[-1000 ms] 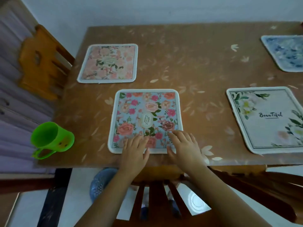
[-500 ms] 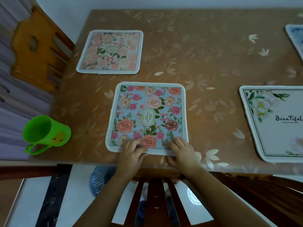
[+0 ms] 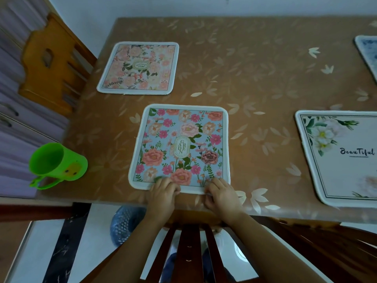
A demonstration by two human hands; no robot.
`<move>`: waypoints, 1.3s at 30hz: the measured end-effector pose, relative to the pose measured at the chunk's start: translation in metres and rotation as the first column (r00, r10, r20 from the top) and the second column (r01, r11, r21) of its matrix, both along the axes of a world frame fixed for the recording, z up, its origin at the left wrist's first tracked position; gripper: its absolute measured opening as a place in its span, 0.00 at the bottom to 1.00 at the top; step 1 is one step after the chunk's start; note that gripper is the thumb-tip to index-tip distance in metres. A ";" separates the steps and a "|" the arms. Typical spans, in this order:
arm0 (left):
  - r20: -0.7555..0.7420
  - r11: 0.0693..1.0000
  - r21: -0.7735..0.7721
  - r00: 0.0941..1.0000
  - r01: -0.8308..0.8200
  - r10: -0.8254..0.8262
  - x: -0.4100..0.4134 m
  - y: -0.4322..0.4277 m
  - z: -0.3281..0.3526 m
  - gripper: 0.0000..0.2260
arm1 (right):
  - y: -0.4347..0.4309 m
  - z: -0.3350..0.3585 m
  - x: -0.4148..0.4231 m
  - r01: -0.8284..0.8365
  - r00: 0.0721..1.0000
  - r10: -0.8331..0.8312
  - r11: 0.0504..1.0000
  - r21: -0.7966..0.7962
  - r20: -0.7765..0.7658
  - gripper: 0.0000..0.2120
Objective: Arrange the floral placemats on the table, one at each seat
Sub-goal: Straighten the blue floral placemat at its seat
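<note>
A blue placemat with pink flowers [image 3: 183,139] lies flat near the front edge of the brown table [image 3: 261,78]. My left hand [image 3: 163,194] and my right hand [image 3: 221,196] both rest on its near edge, with fingers curled onto the white border. A pink floral placemat [image 3: 138,68] lies at the far left by the side chair. On the right lies a white placemat with white flowers and lettering [image 3: 342,158]. A blue-grey placemat [image 3: 369,54] shows at the far right edge, mostly cut off.
A green plastic cup [image 3: 55,164] lies on its side at the table's front left corner. A light wooden chair [image 3: 53,64] stands at the left end. A dark wooden chair back [image 3: 189,242] is right below my hands.
My hands slid back from the mat's lower part to its near edge and curled their fingers there. The blue placemat has stayed in about the same place on the table.
</note>
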State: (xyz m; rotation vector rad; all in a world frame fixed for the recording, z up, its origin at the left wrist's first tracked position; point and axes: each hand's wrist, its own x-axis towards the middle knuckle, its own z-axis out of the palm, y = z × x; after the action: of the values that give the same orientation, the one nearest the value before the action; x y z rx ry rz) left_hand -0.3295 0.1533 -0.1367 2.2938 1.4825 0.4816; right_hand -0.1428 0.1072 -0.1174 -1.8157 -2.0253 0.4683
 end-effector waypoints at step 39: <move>-0.024 0.996 -0.054 0.997 0.072 -0.073 0.028 -0.017 0.012 0.08 | -0.063 0.001 0.099 0.179 0.983 -0.183 0.976 -0.123 -0.023 0.09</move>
State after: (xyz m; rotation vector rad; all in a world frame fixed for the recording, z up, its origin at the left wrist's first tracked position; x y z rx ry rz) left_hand -0.3018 0.1364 -0.1249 2.3118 1.4013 0.3895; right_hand -0.0438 0.0438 -0.1168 -2.0269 -1.8228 0.5746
